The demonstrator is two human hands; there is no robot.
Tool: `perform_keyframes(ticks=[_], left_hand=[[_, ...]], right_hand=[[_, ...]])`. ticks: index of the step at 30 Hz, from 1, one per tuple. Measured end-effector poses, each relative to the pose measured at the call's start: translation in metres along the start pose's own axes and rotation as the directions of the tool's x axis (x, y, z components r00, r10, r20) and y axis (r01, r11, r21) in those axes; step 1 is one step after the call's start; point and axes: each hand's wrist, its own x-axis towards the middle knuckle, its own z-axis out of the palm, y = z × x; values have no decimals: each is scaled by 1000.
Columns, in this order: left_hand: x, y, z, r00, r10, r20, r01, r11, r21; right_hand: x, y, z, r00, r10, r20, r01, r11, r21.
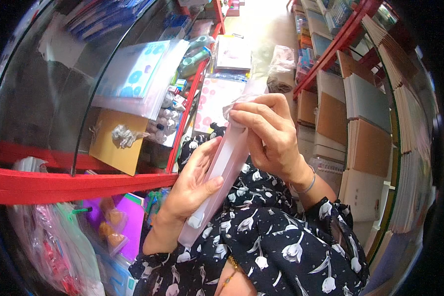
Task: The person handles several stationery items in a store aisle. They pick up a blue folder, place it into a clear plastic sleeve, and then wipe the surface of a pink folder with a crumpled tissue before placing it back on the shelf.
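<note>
A long, translucent, pale plastic case or folder (225,162), seen nearly edge-on, slants across the front of my body. My left hand (198,179) supports its side, with the thumb on the near face and the fingers behind. Near its upper end, my right hand (270,129) pinches a crumpled whitish cloth or tissue (240,103) against the case. Whether the case is one piece or several sheets, I cannot tell. Beyond it lies a white sheet or folder with pink circles (211,98).
Red-framed shelving (88,187) on the left holds clear sleeves with a blue-patterned sheet (144,74), a yellow board (111,155) bearing a crumpled grey wad (125,136), and bagged goods. Stacked notebooks (370,148) fill the right shelves. Plastic-wrapped items (281,59) lie ahead.
</note>
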Motion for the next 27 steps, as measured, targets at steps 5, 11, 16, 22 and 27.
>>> perform_keyframes(ticks=[5, 11, 16, 22, 27], left_hand=[[2, -2, -6, 1000, 4, -15, -4, 1000, 19], [-5, 5, 0, 997, 36, -74, -42, 996, -81], [-1, 1, -3, 996, 89, 16, -82, 961, -263], [-4, -10, 8, 998, 62, -27, -67, 933, -353], [3, -7, 7, 998, 13, -56, -38, 882, -471]], right_hand=[[-6, -7, 4, 996, -84, 12, 85, 989, -117], [-33, -52, 15, 984, -140, 109, 129, 987, 99], [-45, -54, 19, 957, -268, 111, 229, 934, 275], [-8, -6, -11, 991, -104, 86, 118, 977, -176], [-24, -32, 1, 979, -130, 157, 146, 984, -98]])
